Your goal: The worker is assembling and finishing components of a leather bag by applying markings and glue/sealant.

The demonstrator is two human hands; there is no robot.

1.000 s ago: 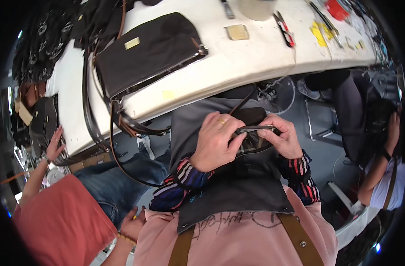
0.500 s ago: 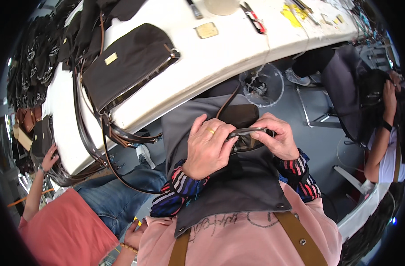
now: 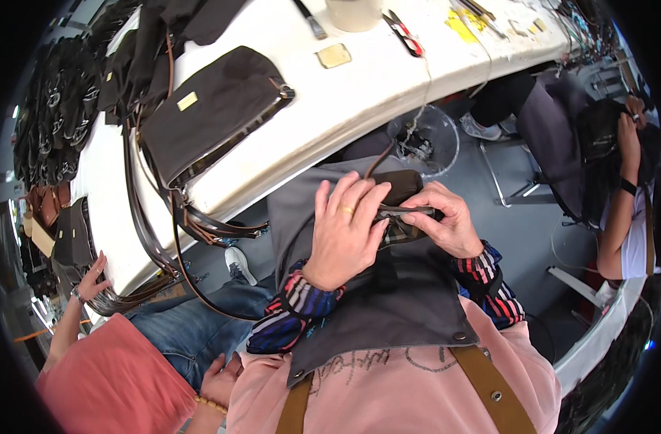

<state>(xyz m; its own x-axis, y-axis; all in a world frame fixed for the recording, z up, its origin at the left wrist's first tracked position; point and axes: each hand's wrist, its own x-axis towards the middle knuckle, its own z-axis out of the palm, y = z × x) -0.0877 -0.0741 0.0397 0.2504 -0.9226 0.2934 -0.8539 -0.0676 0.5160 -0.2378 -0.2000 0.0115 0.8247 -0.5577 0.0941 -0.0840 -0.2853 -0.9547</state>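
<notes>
A dark brown bag [image 3: 401, 188] with a plaid lining lies in my lap on the grey apron, its mouth toward me. My right hand [image 3: 450, 220] is closed on the rim, thumb on the near side and fingers curled behind. Beside the rim's left end is my left hand [image 3: 348, 231], open, its fingers stretched upward and its thumb apart from them. A gold ring circles one left finger. Part of the bag is hidden behind both hands, and a thin brown strap [image 3: 379, 160] runs up from it.
On the white table [image 3: 330, 108] lie another dark bag [image 3: 215, 108], straps, red-handled snips [image 3: 404, 35], a brush [image 3: 311, 19] and a small yellowish block [image 3: 333, 56]. A clear waste bin [image 3: 446, 155] stands below its edge. Co-workers sit on the left and right.
My left hand has loosened from the bag's rim, its fingers straightening upward. My right hand still grips the rim. The left co-worker's hand on the table has shifted slightly.
</notes>
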